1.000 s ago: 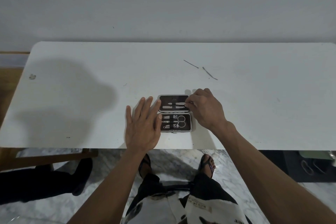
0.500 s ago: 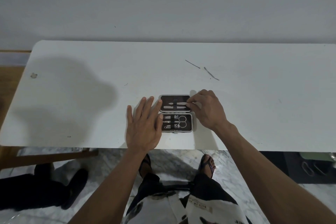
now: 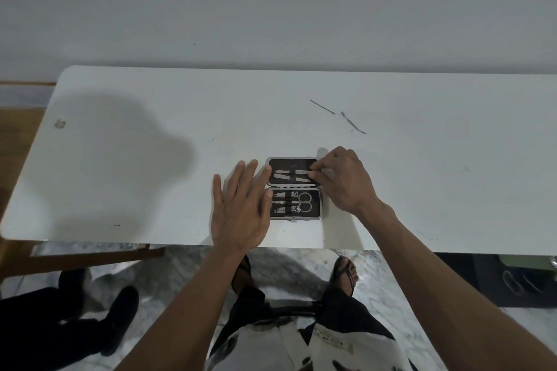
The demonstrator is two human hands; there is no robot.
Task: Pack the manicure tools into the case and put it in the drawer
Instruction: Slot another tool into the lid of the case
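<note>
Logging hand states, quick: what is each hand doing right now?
Left hand: open, flat beside the case.
Right hand: fingers pinched on a tool in the case's far half.

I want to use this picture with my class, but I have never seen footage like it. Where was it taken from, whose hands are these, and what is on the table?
There is no machine here: a person wears a camera on the head, looking down at their own arms. The left hand lies flat and open beside an open case on a white table. The right hand pinches the end of a slim metal tool in the far half of the case. The near half holds small scissors and other tools under a strap. Two thin metal tools lie loose farther back on the table.
</note>
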